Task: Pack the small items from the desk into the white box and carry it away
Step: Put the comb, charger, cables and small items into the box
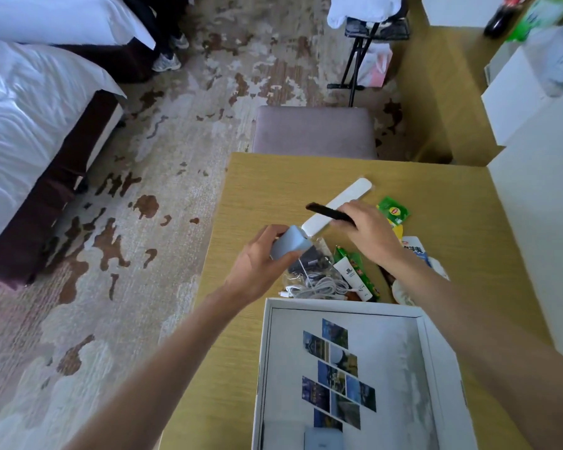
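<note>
The open white box [436,352] sits at the near edge of the wooden desk [260,190]; photo tiles are printed on its floor and a pale blue item [323,438] lies at its near end. My left hand [260,264] grips a small light-blue case [290,242] above the desk. My right hand [369,232] holds a flat black object [322,212] over a long white case [348,198]. Between hands and box lie a clear bag of cables [316,277], a white tube [350,274], green snack packets [359,271] and a green tea sachet [393,210].
A mauve stool [314,131] stands at the desk's far edge. White boxes [517,102] and bottles sit on the right. A bed [30,131] is on the left across patterned carpet, and a folding rack [361,50] stands further back. Someone's shoes [166,61] show by the bed.
</note>
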Available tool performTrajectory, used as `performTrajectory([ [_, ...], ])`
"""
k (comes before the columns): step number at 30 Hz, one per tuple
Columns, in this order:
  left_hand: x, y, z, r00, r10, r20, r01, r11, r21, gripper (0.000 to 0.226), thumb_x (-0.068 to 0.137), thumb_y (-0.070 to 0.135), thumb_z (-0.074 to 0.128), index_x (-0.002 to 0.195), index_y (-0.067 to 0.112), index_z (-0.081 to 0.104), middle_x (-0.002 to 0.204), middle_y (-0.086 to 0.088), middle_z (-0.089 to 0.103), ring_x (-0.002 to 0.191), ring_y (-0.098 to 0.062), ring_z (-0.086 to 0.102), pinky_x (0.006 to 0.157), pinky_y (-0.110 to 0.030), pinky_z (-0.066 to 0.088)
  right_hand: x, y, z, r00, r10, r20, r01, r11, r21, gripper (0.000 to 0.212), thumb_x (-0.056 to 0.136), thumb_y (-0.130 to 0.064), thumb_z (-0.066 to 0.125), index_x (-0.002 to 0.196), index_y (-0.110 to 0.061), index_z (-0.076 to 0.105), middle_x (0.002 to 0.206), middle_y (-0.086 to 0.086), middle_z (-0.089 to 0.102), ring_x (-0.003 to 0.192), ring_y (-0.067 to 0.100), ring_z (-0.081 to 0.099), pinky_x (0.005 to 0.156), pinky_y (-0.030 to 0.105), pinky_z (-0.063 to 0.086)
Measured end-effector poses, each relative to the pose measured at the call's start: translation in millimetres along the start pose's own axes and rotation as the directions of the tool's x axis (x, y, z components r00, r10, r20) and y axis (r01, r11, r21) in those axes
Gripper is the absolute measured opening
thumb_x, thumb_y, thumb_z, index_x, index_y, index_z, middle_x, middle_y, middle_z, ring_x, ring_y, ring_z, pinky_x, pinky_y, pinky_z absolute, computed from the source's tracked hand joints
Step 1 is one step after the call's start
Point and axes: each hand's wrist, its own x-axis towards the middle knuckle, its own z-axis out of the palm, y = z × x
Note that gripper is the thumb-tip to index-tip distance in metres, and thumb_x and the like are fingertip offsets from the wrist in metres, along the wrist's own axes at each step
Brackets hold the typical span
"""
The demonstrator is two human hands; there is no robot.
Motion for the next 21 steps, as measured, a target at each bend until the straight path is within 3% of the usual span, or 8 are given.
performTrajectory([
  [2, -17.0, 14.5, -0.5, 0.997, 0.061, 0.043, -0.061, 0.998, 0.005, 0.052, 0.079, 0.063, 0.049, 0.118, 0.029, 0.047, 0.103, 0.012, 0.053, 0.083, -0.001, 0.055, 0.062, -0.007, 0.043, -21.5, -28.3, -21.7, 0.991, 0.072, -0.114, -0.055, 0.988, 0.147, 0.013, 0.094, -0.021, 0.061, 0.093, -0.008, 0.062, 0.072, -0.007, 0.051, 0.060, 0.010, 0.046, 0.052, 0.020, 0.032],
  [4, -34.0, 23.4, 2.6, 0.987, 0.101, 0.123, -0.105, 0.994, 0.024, 0.049, 0.081, 0.062, 0.050, 0.119, 0.031, 0.044, 0.106, 0.006, 0.055, 0.083, -0.009, 0.055, 0.067, -0.018, 0.048, -49.8, -52.4, -38.8, 0.978, 0.146, -0.151, -0.104, 0.961, 0.255, 0.013, 0.097, -0.023, 0.056, 0.090, -0.012, 0.059, 0.065, -0.006, 0.050, 0.053, 0.009, 0.045, 0.047, 0.021, 0.033],
  [6, -50.0, 28.4, 7.6, 0.970, 0.113, 0.217, -0.133, 0.988, 0.079, 0.046, 0.086, 0.058, 0.051, 0.121, 0.030, 0.042, 0.111, 0.000, 0.054, 0.088, -0.018, 0.055, 0.071, -0.035, 0.052, -79.4, -69.5, -49.0, 0.972, 0.206, -0.117, -0.161, 0.937, 0.309, 0.017, 0.098, -0.024, 0.054, 0.087, -0.011, 0.057, 0.062, 0.005, 0.054, 0.051, 0.016, 0.049, 0.046, 0.028, 0.036],
  [8, -66.0, 30.5, 15.8, 0.947, 0.116, 0.300, -0.165, 0.975, 0.146, 0.047, 0.088, 0.056, 0.051, 0.124, 0.028, 0.041, 0.115, -0.003, 0.053, 0.090, -0.020, 0.053, 0.071, -0.036, 0.052, -111.2, -77.5, -52.1, 0.964, 0.263, -0.034, -0.238, 0.915, 0.325, 0.019, 0.098, -0.024, 0.054, 0.088, -0.009, 0.060, 0.063, 0.011, 0.058, 0.052, 0.020, 0.051, 0.048, 0.033, 0.037],
  [10, -82.0, 30.7, 26.6, 0.924, 0.109, 0.366, -0.185, 0.966, 0.180, 0.046, 0.088, 0.054, 0.052, 0.124, 0.026, 0.042, 0.119, -0.004, 0.053, 0.093, -0.020, 0.051, 0.075, -0.035, 0.051, -142.9, -80.2, -48.8, 0.947, 0.310, 0.079, -0.318, 0.886, 0.336, 0.020, 0.097, -0.025, 0.054, 0.086, -0.010, 0.062, 0.059, 0.004, 0.055, 0.046, 0.011, 0.045, 0.046, 0.028, 0.031],
  [13, -101.5, 31.6, 45.5, 0.880, 0.078, 0.468, -0.195, 0.959, 0.208, 0.046, 0.087, 0.054, 0.054, 0.122, 0.025, 0.047, 0.118, -0.005, 0.059, 0.095, -0.022, 0.057, 0.078, -0.036, 0.052, -181.5, -74.2, -39.3, 0.893, 0.393, 0.219, -0.435, 0.878, 0.199, 0.020, 0.097, -0.021, 0.053, 0.086, -0.010, 0.065, 0.069, 0.003, 0.062, 0.054, 0.004, 0.051, 0.048, 0.019, 0.033],
  [18, -129.8, 43.0, 89.9, 0.790, 0.055, 0.611, -0.339, 0.869, 0.360, 0.050, 0.085, 0.059, 0.052, 0.123, 0.026, 0.049, 0.117, -0.005, 0.063, 0.094, -0.023, 0.059, 0.072, -0.032, 0.046, -220.1, -55.6, -38.3, 0.731, 0.544, 0.413, -0.584, 0.811, -0.034, 0.017, 0.096, -0.017, 0.047, 0.085, -0.021, 0.058, 0.078, -0.007, 0.065, 0.068, 0.010, 0.058, 0.057, 0.024, 0.041],
  [21, -142.7, 51.0, 115.9, 0.767, 0.090, 0.635, -0.421, 0.818, 0.392, 0.050, 0.086, 0.057, 0.051, 0.123, 0.023, 0.049, 0.117, -0.006, 0.062, 0.099, -0.026, 0.059, 0.076, -0.033, 0.045, -231.6, -50.9, -47.0, 0.740, 0.538, 0.404, -0.571, 0.819, -0.045, 0.017, 0.095, -0.015, 0.047, 0.083, -0.019, 0.058, 0.080, -0.002, 0.067, 0.061, 0.007, 0.055, 0.051, 0.023, 0.037],
])
